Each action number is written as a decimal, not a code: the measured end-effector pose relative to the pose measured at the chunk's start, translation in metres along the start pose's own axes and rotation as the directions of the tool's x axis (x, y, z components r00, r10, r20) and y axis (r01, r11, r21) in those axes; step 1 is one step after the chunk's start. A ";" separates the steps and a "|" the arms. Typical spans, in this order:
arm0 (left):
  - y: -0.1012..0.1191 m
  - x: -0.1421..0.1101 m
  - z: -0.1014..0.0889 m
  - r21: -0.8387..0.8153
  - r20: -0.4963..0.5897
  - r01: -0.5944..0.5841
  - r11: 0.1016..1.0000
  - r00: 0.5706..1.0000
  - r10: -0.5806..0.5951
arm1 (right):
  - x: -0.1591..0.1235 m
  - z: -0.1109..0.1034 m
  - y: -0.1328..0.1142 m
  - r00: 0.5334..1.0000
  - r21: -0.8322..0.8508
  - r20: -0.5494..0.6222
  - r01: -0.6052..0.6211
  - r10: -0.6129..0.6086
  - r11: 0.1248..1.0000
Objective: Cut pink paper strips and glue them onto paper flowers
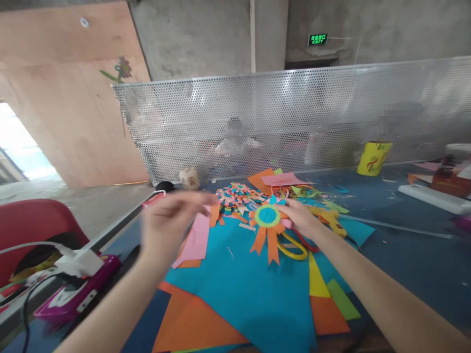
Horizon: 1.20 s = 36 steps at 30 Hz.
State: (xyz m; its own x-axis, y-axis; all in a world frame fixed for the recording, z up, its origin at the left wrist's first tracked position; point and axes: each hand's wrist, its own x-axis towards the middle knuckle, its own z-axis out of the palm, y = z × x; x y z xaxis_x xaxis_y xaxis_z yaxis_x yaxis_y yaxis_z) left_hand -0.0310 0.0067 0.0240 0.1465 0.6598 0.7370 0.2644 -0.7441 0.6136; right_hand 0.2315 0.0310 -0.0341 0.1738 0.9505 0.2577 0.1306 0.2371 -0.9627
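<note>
My right hand (300,218) is closed on the edge of a paper rosette (268,223) with a blue centre, a green ring and orange ribbon tails, held just above a large blue sheet (265,299). My left hand (171,223) hovers to the left, smeared by motion, with its fingers curled near a pink paper strip (196,240); whether it holds anything is unclear. Yellow-handled scissors (292,247) lie under the rosette.
A pile of finished rosettes (237,195) and paper scraps lies behind. A yellow glue gun (331,218) rests at right, a yellow tape roll (373,158) by the perforated metal screen (294,117). A purple device (75,291) with cables sits at left beside a red chair (33,228).
</note>
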 end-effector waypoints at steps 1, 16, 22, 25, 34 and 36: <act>0.001 -0.006 0.008 0.073 0.154 -0.118 0.990 0.982 0.106 | -0.002 0.001 0.000 0.999 -0.061 0.026 0.034 -0.033 0.998; -0.032 -0.045 0.052 0.206 0.556 -0.665 0.717 0.683 0.474 | -0.062 0.038 -0.029 0.537 -0.114 0.661 0.761 -0.523 0.638; -0.015 -0.055 0.060 0.170 0.498 -0.370 0.913 0.832 0.244 | -0.067 0.045 -0.030 0.467 -0.049 0.489 0.858 -0.737 0.511; -0.008 -0.056 0.060 0.114 0.516 -0.196 0.974 0.849 0.111 | -0.067 0.045 -0.030 0.450 0.015 0.466 0.857 -0.762 0.516; -0.010 -0.040 0.044 0.014 0.204 0.065 0.998 0.977 -0.067 | -0.060 0.041 -0.027 0.925 -0.248 0.252 0.345 -0.284 0.905; -0.015 -0.039 0.041 0.076 0.215 -0.136 0.988 0.970 0.116 | -0.059 0.043 -0.027 0.927 -0.234 0.335 0.255 -0.168 0.938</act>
State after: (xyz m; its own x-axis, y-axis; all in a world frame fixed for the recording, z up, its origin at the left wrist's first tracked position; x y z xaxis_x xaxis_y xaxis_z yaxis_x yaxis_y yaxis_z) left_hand -0.0014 -0.0033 -0.0252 0.3782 0.5757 0.7249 0.3139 -0.8164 0.4846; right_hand 0.1754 -0.0226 -0.0274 -0.1877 0.9087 0.3729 0.3955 0.4174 -0.8181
